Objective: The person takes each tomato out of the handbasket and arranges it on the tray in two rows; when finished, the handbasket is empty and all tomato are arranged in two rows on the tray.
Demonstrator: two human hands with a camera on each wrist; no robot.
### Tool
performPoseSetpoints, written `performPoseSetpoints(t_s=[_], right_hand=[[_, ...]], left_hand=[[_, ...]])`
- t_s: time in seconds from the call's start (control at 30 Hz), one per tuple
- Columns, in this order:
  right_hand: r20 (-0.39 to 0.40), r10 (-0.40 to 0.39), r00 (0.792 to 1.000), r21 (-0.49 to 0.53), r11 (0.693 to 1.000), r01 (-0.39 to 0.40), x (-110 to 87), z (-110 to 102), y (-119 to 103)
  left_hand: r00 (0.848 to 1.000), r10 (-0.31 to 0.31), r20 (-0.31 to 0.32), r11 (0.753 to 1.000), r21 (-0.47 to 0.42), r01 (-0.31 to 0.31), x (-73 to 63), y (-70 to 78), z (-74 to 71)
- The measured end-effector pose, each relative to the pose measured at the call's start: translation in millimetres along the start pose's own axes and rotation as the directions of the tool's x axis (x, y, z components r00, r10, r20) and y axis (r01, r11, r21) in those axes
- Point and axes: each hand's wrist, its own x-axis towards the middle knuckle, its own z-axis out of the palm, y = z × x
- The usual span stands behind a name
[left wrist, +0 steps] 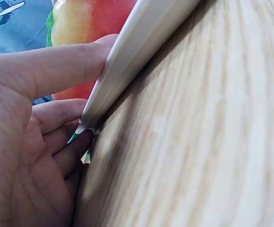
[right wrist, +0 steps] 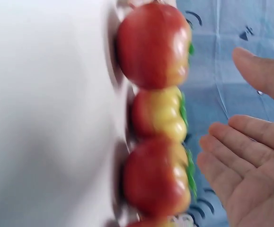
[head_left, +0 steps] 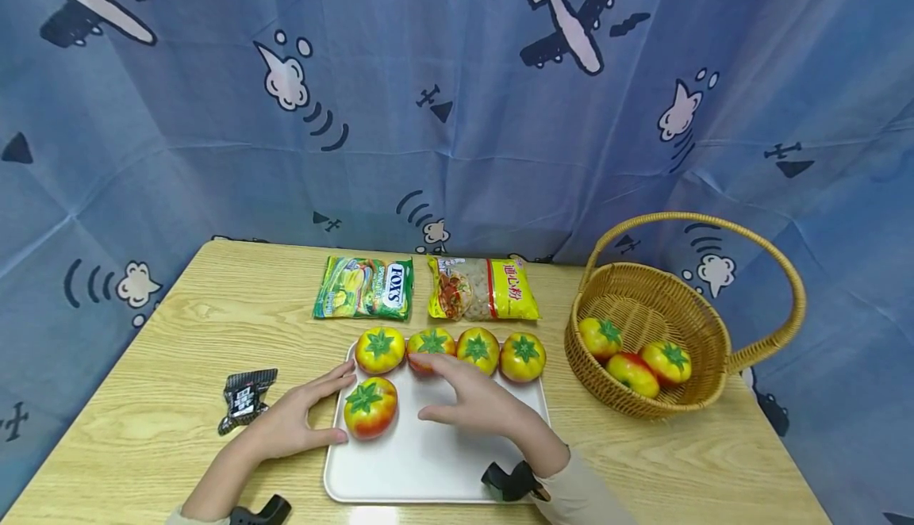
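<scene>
My left hand point(head_left: 289, 425) and right hand point(head_left: 477, 400) are spread. The front fruit point(head_left: 371, 408), lower centre, lies between, nearer my left.

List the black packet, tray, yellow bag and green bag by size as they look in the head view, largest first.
1. Tray
2. Yellow bag and green bag: too alike to rank
3. Black packet, the smallest
</scene>
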Motion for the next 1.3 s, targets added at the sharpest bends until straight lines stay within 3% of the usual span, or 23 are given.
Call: performPoseSetpoints(t_s=[0.27,0.6,0.97,1.3], right_hand=[[-0.189,-0.032,0.981,-0.033,0.999,0.026,-28.8,-30.8,20.9],[-0.4,0.007,0.917,0.012,1.0,-0.003,-68.7,-65.3,54.2],[-0.481,0.094,0.872,-0.032,0.992,-0.125,-107.1,-98.6,87.2],[-0.537,0.171,0.826,0.005,0.98,-0.2,-141.5,-126.5,129.8]], left_hand=[[1.0,-0.013,0.009,1.0,0.003,0.013,0.1,0.4,0.0],[1.0,-0.004,0.004,1.0,0.001,0.004,-0.8,1.2,-0.7],[1.0,0.003,-0.001,1.0,-0.003,-0.003,-0.7,1.5,-0.7],[1.0,0.006,-0.004,1.0,0.003,-0.006,-0.7,1.5,-0.7]])
